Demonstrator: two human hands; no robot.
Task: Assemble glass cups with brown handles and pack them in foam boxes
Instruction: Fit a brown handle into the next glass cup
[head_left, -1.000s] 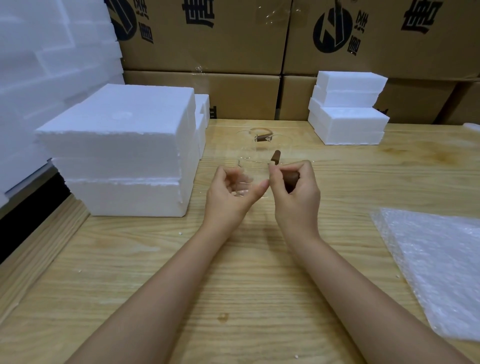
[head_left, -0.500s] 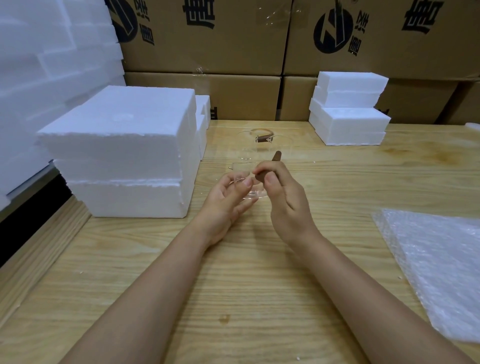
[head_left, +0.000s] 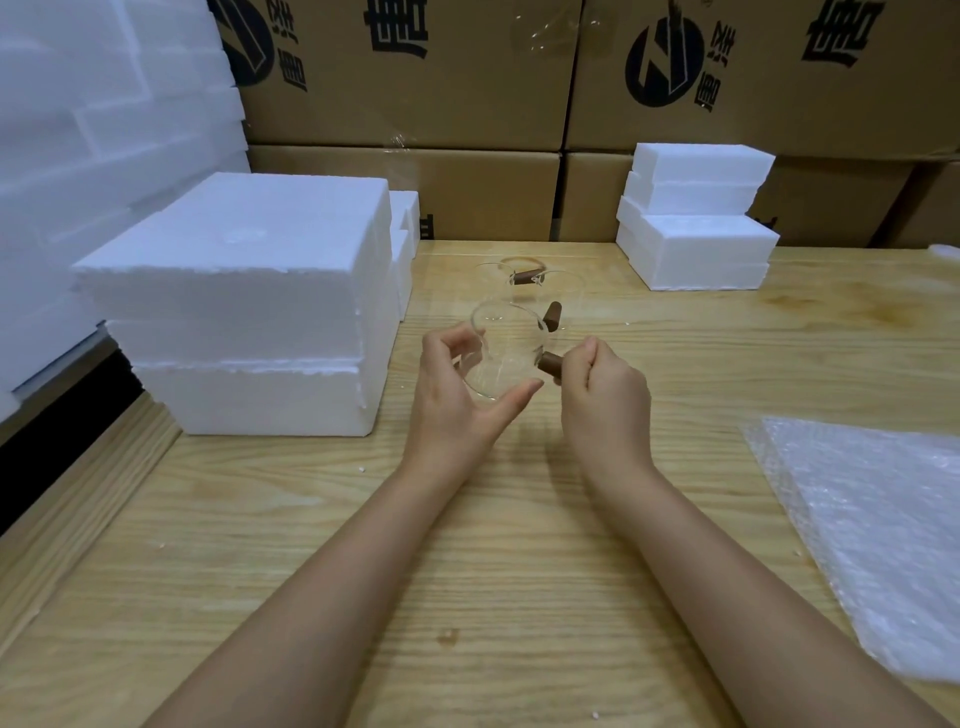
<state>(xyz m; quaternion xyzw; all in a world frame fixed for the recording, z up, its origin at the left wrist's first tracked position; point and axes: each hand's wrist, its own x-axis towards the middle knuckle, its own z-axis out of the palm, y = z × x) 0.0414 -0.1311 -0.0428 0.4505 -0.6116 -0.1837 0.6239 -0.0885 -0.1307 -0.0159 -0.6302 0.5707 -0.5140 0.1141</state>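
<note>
While the left hand (head_left: 457, 400) cradles the glass cup (head_left: 506, 353) just above the middle of the wooden table (head_left: 519, 571), fingers curled round its far wall and thumb stretched under its near edge, the right hand (head_left: 605, 400) pinches a brown handle (head_left: 550, 362) in curled fingers. The handle's free end sits at the cup's right side; whether it touches the glass yet cannot be told.

The step in hand looks to be seating that handle on the glass. To do it well, the left hand should brace the cup firmly without squeezing, since thin glass is slick and brittle. The right hand should line the handle up square with whatever fitting it mates to, which is too clear to make out. It should then push straight along the handle's axis, perhaps with a slight twist, and never lever sideways.

A second brown piece (head_left: 551, 316) shows just beyond the cup; I cannot tell whether it belongs to this cup or to one behind. Farther off stands a far cup (head_left: 524, 278) with its own brown handle.

Packing is not yet begun. The large foam boxes (head_left: 249, 312) are stacked at the left, a small foam stack (head_left: 696, 228) sits far right, and bubble wrap (head_left: 883, 519) lies near right.
</note>
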